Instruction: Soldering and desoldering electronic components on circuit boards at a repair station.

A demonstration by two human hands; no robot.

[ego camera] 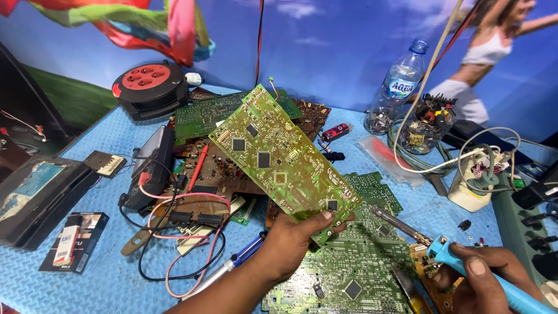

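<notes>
Your left hand (299, 232) pinches the near end of a long yellow-green printed circuit board (282, 160), thumb on top, fingers clamped beneath; the board is raised, tilted, angling up toward the far left over a heap of green and brown circuit boards (354, 273) on the blue textured mat (104, 279). Your right hand (485, 282) is closed around a blue-handled soldering iron (442, 250), tip pointing left toward the held board, not touching. A black multimeter with red and black leads (152, 168) lies left; a clear plastic bottle (398, 87) stands at the back.
</notes>
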